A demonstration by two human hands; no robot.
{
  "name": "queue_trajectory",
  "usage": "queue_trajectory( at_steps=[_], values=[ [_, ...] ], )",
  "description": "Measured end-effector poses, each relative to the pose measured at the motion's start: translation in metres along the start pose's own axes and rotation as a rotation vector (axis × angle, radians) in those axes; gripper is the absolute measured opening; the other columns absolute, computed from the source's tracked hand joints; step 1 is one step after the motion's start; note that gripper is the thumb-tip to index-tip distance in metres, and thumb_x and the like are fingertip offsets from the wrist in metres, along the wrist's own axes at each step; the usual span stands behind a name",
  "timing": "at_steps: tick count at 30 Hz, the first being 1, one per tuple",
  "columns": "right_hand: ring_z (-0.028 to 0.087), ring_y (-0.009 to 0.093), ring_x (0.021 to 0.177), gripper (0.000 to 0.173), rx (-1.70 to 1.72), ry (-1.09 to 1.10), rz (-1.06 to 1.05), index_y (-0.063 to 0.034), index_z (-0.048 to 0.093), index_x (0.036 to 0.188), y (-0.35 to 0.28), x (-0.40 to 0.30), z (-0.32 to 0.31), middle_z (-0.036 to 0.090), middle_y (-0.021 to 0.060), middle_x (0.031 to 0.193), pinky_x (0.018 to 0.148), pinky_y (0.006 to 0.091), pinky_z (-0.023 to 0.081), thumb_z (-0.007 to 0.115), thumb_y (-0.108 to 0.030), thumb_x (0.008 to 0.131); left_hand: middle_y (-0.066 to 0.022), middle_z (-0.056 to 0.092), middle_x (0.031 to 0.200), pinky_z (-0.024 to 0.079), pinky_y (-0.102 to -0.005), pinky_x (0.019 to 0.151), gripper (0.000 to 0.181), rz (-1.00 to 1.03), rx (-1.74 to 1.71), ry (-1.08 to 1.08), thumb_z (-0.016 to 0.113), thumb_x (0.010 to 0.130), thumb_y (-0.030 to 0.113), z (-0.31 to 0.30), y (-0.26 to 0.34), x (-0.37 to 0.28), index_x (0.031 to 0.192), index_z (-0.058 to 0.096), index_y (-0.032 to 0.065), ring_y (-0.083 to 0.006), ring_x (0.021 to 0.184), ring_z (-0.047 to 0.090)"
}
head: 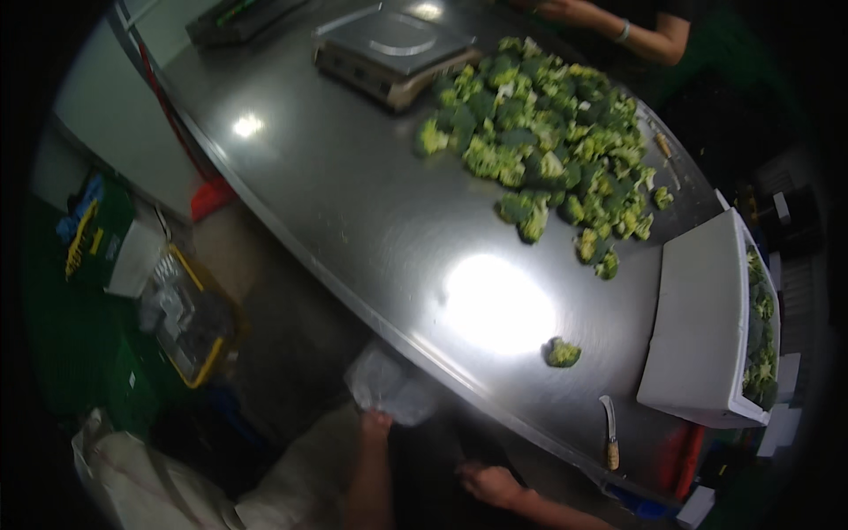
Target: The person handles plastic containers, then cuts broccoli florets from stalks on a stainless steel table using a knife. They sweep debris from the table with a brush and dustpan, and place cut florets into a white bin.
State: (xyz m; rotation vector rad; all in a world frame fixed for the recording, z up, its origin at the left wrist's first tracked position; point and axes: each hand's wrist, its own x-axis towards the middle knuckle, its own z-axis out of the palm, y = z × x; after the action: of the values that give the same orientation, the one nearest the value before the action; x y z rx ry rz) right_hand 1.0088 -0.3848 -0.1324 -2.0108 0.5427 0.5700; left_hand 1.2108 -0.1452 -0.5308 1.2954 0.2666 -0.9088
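My left hand [376, 423] grips a clear plastic bag [386, 383] just off the near edge of the steel table [371, 218]. My right hand [491, 485] is below that same edge, its fingers curled and blurred; whether anything is in them is unclear. A large pile of broccoli florets [550, 146] covers the far right part of the tabletop. One single floret [563, 352] lies apart, nearer to me. To its lower right rests a curved-blade knife [609, 434] with a light-coloured handle.
A weighing scale [394, 50] stands at the back. At right is a white foam box [695, 324] holding broccoli. Another knife [663, 144] lies beyond the pile, near another person's arm [613, 30]. On the floor at left are a yellow-rimmed crate [199, 371] with plastic and a red dustpan-like object [211, 197].
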Motion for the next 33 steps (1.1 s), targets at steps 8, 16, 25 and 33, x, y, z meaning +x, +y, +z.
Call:
queue_trajectory(
  at_steps=[8, 16, 25, 33],
  values=[
    [0.066, 0.036, 0.090, 0.023, 0.009, 0.051, -0.072, -0.0110, 0.064, 0.108, -0.002, 0.012, -0.015, 0.067, 0.0170, 0.101, 0.077, 0.0448, 0.053, 0.061, -0.020, 0.087, -0.0070, 0.057, 0.104, 0.051, -0.0425, 0.088, 0.039, 0.268, -0.455, -0.129, 0.064, 0.089, 0.031, 0.000, -0.018, -0.018, 0.118, 0.048, 0.0109, -0.0227, 0.099, 0.058],
    [0.067, 0.034, 0.095, 0.032, -0.056, -0.217, -0.225, -0.0155, 0.058, 0.123, -0.018, 0.022, -0.062, 0.066, 0.0125, 0.114, 0.084, 0.0458, 0.054, 0.054, -0.028, 0.094, -0.0108, 0.057, 0.095, 0.044, -0.0393, 0.085, 0.044, 0.547, -0.413, 0.746, 0.042, 0.098, 0.042, 0.143, 0.321, -0.192, 0.097, 0.056, 0.0003, -0.0268, 0.085, 0.054],
    [0.064, 0.035, 0.096, 0.025, 0.050, -0.013, -0.550, -0.0114, 0.059, 0.115, -0.087, 0.024, -0.152, 0.065, 0.0121, 0.106, 0.081, 0.0442, 0.052, 0.053, -0.022, 0.093, -0.0104, 0.063, 0.105, 0.050, -0.0326, 0.084, 0.037, 1.394, 0.224, 1.143, 0.053, 0.098, 0.018, 0.220, 0.668, -0.353, 0.131, 0.054, 0.0018, -0.0219, 0.089, 0.062],
    [0.066, 0.030, 0.091, 0.027, 0.134, 0.106, -0.505, -0.0108, 0.060, 0.117, -0.093, 0.036, -0.164, 0.067, 0.0091, 0.102, 0.082, 0.0394, 0.053, 0.056, -0.019, 0.092, -0.0203, 0.059, 0.119, 0.051, -0.0421, 0.094, 0.040, 1.787, -0.228, 0.357, 0.036, 0.101, 0.019, 0.178, 1.009, -0.353, 0.134, 0.048, -0.0005, -0.0304, 0.103, 0.061]
  ],
)
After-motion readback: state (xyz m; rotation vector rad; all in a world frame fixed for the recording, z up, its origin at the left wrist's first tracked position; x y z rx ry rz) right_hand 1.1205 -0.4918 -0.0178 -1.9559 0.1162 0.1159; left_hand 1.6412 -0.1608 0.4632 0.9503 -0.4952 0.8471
